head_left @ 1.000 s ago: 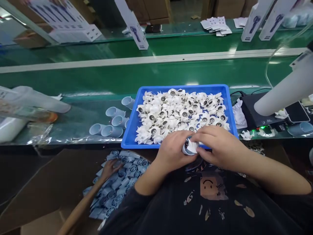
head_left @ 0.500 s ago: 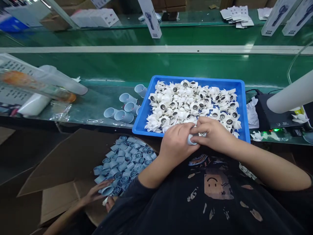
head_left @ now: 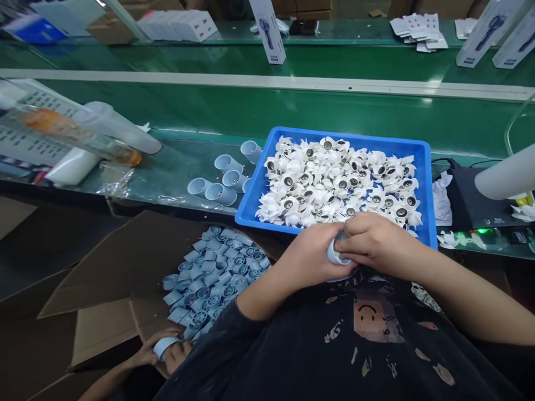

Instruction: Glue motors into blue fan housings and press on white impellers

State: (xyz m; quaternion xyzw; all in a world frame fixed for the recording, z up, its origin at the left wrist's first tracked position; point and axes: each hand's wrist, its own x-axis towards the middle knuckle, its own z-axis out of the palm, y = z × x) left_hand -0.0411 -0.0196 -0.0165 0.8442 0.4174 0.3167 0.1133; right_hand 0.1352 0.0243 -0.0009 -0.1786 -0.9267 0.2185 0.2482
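My left hand point(head_left: 314, 250) is wrapped round a light-blue cylindrical housing point(head_left: 333, 253), its open end facing me. The fingers of my right hand point(head_left: 374, 242) are bent together and reach into that open end; whether they pinch a small part there is hidden. Both hands are just in front of the blue tray point(head_left: 426, 195), which is heaped with white fan impellers point(head_left: 317, 178) that have dark round hubs. Several light-blue cups point(head_left: 220, 194) like the held housing lie on the bench left of the tray.
Lower left, an open cardboard box point(head_left: 121, 262) holds a pile of blue housings point(head_left: 213, 273). A co-worker's hands point(head_left: 146, 352) hold one beside it. A black device point(head_left: 476, 195) with green light stands right of the tray. Printed boxes point(head_left: 268, 33) stand beyond the green conveyor point(head_left: 209, 108).
My hands have shifted slightly down, and the right fingers now reach deeper into the housing. The co-worker's hands have moved off the pile with a blue housing. The view has shifted slightly.
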